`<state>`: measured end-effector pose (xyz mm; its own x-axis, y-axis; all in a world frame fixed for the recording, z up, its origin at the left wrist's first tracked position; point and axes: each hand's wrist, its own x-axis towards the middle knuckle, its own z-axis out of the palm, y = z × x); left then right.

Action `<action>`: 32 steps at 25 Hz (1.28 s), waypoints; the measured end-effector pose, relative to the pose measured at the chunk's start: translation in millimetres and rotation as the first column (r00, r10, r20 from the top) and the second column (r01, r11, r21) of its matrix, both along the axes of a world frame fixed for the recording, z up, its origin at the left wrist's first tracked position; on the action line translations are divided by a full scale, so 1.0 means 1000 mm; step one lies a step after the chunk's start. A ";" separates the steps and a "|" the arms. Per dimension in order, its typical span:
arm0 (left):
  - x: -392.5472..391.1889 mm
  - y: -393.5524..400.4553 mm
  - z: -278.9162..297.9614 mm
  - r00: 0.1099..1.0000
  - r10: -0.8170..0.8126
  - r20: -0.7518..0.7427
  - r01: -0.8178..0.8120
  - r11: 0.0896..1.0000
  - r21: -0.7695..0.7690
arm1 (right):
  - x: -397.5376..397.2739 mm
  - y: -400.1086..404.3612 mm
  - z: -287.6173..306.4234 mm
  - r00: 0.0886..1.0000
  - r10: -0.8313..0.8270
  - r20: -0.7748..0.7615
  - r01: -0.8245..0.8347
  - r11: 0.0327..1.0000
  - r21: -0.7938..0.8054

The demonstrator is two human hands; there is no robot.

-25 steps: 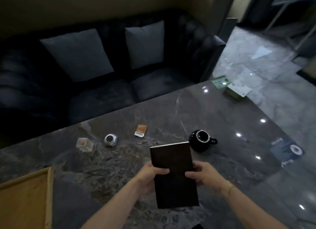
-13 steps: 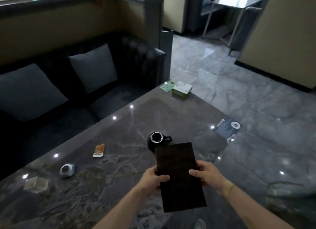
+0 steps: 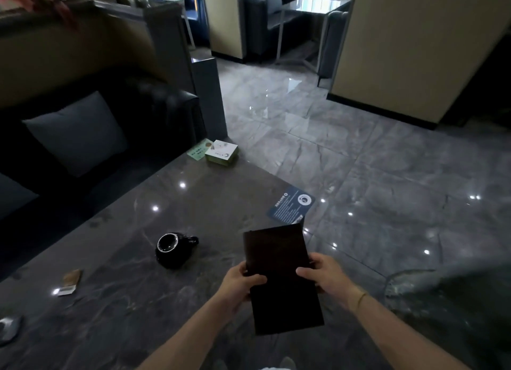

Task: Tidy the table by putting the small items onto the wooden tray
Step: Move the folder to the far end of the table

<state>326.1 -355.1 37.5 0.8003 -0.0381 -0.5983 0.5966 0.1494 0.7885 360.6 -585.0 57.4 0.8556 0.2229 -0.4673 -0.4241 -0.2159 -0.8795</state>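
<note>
I hold a dark brown rectangular folder point(image 3: 282, 275) upright above the near right part of the marble table point(image 3: 143, 309). My left hand point(image 3: 239, 284) grips its left edge and my right hand point(image 3: 325, 278) grips its right edge. A black mug point(image 3: 172, 249) stands on the table left of the folder. A small brown and white packet point(image 3: 70, 282) lies further left. A silver round object point(image 3: 9, 328) is cut off at the left edge. The wooden tray is out of view.
A green and white box point(image 3: 222, 154) on a green card point(image 3: 200, 148) sits at the table's far corner. A blue card point(image 3: 290, 206) lies at the right table edge. A dark sofa with a grey cushion point(image 3: 74, 131) runs along the left. Glossy tiled floor lies to the right.
The view has swung to the right; the tray, the clear cube and most of the silver object have left the frame. Both hands keep the folder, now nearer the table's right edge.
</note>
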 end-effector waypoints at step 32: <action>0.213 0.019 -0.062 0.850 0.521 -0.082 -0.520 0.854 0.029 | 0.297 0.074 -0.051 0.891 0.436 -0.126 -0.449 0.805 -0.388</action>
